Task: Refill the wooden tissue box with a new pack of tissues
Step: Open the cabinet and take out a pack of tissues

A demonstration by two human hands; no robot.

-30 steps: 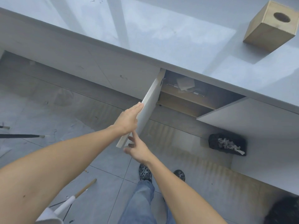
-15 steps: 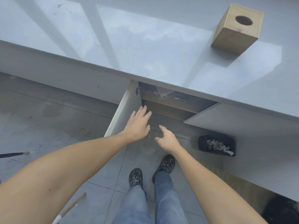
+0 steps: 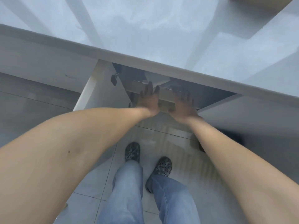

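Both my hands reach into the open cabinet under the grey countertop. My left hand and my right hand are spread, fingers apart, side by side in the shadowed opening, over a wooden shelf edge. A pale pack, blurred, lies deeper on the shelf just beyond my left fingertips. Neither hand holds anything. Only the bottom corner of the wooden tissue box shows at the top right edge of the countertop.
The left cabinet door stands swung open beside my left arm; the right door is open under my right arm. My legs and patterned shoes are on the tiled floor below.
I have moved closer. Both hands went from in front of the doors forward into the cabinet opening. The tissue box slid almost out of view at the top.
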